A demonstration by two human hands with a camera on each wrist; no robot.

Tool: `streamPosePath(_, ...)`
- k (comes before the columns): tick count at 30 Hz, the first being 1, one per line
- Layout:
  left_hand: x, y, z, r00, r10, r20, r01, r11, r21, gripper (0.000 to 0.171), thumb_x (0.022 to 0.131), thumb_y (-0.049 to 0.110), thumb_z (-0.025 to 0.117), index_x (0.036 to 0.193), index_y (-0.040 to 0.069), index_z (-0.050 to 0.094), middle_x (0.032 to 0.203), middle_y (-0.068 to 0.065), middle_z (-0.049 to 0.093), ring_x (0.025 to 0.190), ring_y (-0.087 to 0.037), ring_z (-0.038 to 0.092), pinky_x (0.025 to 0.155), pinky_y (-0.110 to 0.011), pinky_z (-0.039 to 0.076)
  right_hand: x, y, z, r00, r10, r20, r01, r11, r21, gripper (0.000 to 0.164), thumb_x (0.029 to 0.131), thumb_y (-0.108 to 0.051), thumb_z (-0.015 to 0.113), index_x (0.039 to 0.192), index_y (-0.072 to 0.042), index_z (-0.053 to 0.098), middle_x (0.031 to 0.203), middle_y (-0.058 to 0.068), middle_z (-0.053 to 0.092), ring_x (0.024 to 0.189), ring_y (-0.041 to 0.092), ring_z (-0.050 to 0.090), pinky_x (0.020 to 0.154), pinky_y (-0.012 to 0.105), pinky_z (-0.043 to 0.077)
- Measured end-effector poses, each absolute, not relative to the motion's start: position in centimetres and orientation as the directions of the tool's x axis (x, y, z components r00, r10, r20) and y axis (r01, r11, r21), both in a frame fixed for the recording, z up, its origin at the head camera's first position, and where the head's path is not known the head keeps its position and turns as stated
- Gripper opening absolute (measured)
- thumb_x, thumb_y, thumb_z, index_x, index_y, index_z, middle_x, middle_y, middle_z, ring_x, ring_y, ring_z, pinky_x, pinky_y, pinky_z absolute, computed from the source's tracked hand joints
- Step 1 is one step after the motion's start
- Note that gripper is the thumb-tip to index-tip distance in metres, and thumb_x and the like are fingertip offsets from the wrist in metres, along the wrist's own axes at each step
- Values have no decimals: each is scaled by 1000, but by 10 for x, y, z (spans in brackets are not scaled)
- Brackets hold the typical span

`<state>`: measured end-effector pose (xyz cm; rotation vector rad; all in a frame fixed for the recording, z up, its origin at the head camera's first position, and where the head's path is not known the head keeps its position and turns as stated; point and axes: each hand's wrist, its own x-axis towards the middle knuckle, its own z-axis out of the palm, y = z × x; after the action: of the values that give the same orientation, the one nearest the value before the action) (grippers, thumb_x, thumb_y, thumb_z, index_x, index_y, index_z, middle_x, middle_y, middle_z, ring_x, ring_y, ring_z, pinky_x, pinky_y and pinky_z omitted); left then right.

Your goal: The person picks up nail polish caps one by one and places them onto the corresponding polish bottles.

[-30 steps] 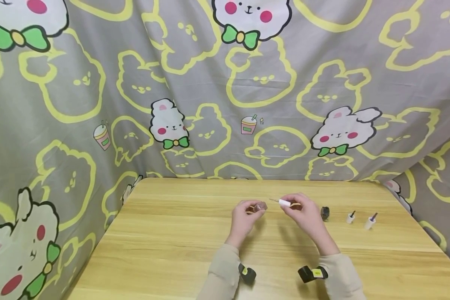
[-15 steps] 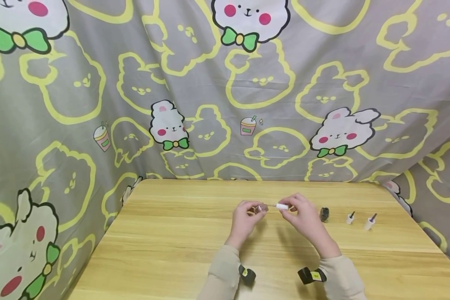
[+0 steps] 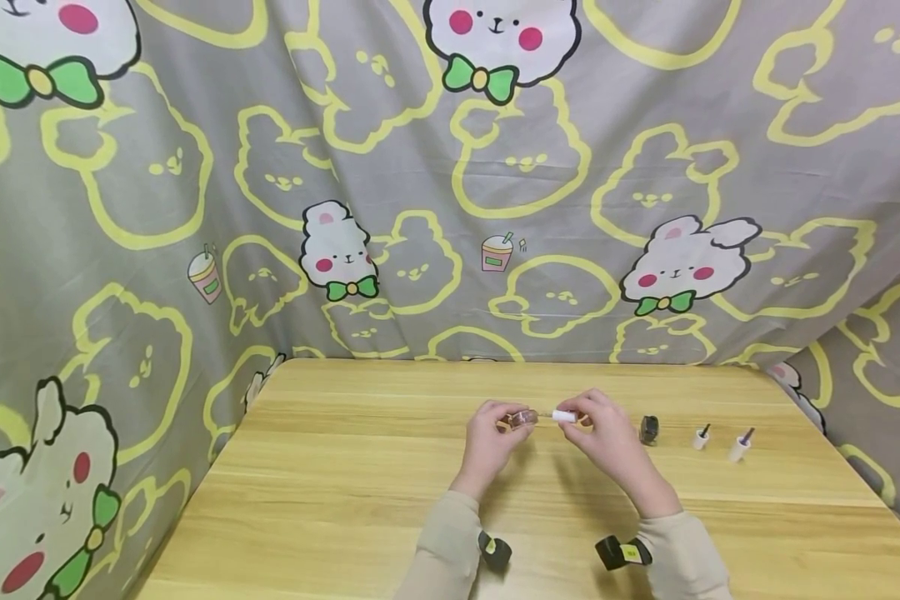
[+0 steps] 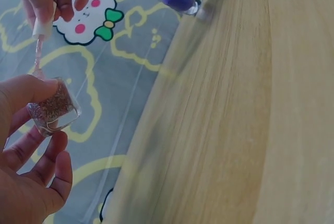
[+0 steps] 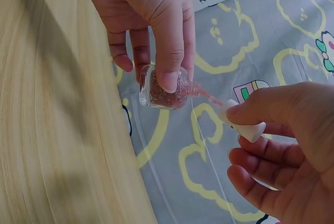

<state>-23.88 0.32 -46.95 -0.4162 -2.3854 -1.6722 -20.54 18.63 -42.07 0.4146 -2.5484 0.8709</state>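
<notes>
My left hand point(image 3: 489, 442) pinches a small clear nail polish bottle point(image 5: 163, 91) with pinkish-brown glitter inside. The bottle lies tipped on its side above the table, its neck toward my right hand point(image 3: 606, 433). Between right thumb and fingers is a white cap point(image 5: 245, 122) with a thin brush point(image 5: 213, 98) coated in pink polish. The brush reaches from the cap to the bottle's mouth, its tip right at the neck. In the left wrist view, bottle point(image 4: 55, 106) and cap point(image 4: 43, 27) line up, joined by the brush.
Right of my hands on the wooden table point(image 3: 345, 483) stands a dark bottle point(image 3: 649, 429). Farther right are two upturned white caps, a nearer one point(image 3: 740, 446) and a smaller one point(image 3: 701, 436), brushes pointing up. A patterned curtain point(image 3: 412, 183) hangs behind the table.
My right hand has brought the cap left and slightly down. The brush, raised and apart from the bottle a second ago, is now at its mouth. The left hand stays nearly in place.
</notes>
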Motion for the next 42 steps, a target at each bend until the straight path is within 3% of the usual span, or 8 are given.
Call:
streamPosePath(5, -237, 4, -468, -934, 126, 333, 356, 345, 868, 26, 79, 16, 78, 104, 14, 75, 105, -4, 66, 89, -9, 59, 78, -29, 52, -205, 185, -421, -873, -146, 466, -398, 764, -507, 14, 80, -3, 73, 94, -3, 72, 91, 8, 65, 80, 19, 62, 70, 41, 56)
streamPosePath(11, -235, 6, -466, -928, 150, 342, 374, 362, 854, 24, 79, 15, 78, 103, 14, 75, 105, -3, 66, 91, -9, 60, 77, -26, 51, -206, 183, -422, -871, -151, 467, -400, 770, -497, 14, 79, -2, 75, 93, -5, 73, 91, 8, 65, 80, 18, 62, 69, 36, 56)
streamPosePath(16, -233, 10, -466, -917, 176, 357, 398, 359, 844, 24, 79, 12, 78, 103, 13, 74, 102, -3, 66, 90, -10, 60, 78, -30, 53, -207, 180, -424, -855, -155, 495, -424, 759, -494, 18, 77, 3, 76, 94, -3, 72, 90, 8, 65, 80, 19, 62, 68, 35, 57)
streamPosePath(25, -231, 15, -470, -899, 206, 387, 438, 384, 813, 26, 79, 13, 79, 104, 11, 74, 100, -3, 66, 90, -9, 58, 76, -20, 49, -207, 179, -427, -848, -159, 506, -441, 742, -505, 22, 77, 4, 76, 96, -3, 71, 91, 8, 66, 82, 20, 64, 69, 39, 58)
streamPosePath(38, -230, 17, -471, -893, 224, 390, 448, 381, 808, 26, 80, 14, 79, 105, 9, 74, 103, -6, 68, 90, -8, 60, 75, -20, 52, -210, 181, -428, -860, -181, 476, -442, 730, -521, 19, 77, 4, 76, 93, -4, 70, 90, 7, 69, 82, 21, 66, 70, 34, 58)
streamPosePath(42, -230, 16, -473, -898, 234, 372, 435, 354, 828, 27, 80, 15, 78, 105, 8, 74, 103, -8, 68, 88, -8, 61, 74, -17, 52, -211, 182, -432, -870, -182, 458, -438, 714, -547, 25, 78, 2, 77, 102, -2, 70, 94, 9, 69, 86, 23, 66, 71, 33, 58)
